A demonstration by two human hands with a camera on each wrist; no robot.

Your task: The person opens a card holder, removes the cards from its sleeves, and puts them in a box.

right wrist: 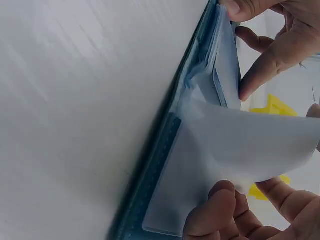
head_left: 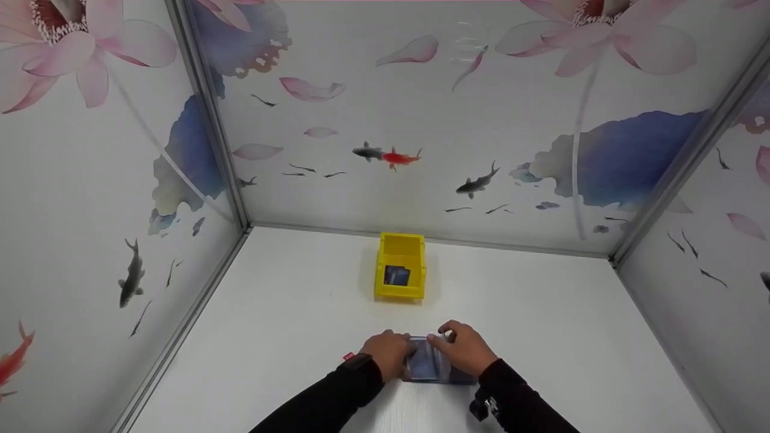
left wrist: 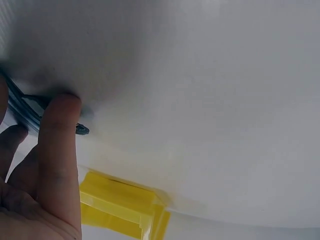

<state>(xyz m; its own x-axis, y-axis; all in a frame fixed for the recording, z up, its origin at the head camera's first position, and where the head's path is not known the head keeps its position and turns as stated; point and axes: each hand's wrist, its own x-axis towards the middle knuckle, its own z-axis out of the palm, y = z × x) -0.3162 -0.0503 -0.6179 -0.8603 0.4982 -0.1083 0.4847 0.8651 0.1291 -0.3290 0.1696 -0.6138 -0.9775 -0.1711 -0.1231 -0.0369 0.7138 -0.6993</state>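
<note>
A card holder [head_left: 423, 364] with a teal cover [right wrist: 137, 200] and clear plastic sleeves lies open on the white tabletop. My left hand [head_left: 387, 353] grips its left side, with fingers over the far edge; the left wrist view shows a finger [left wrist: 59, 150] against the holder's edge. On the other side, my right hand [head_left: 470, 350] holds a clear sleeve page [right wrist: 250, 140], which bends up between the two halves. Thumb and fingers are curled about that page in the right wrist view. Whether a card sits inside the lifted sleeve, I cannot tell.
Beyond the hands stands a yellow bin [head_left: 415, 292], with dark blue cards or packets [head_left: 397, 275] inside. Printed panels with lotus flowers and fish wall the white table [head_left: 289, 325] on the left, back and right.
</note>
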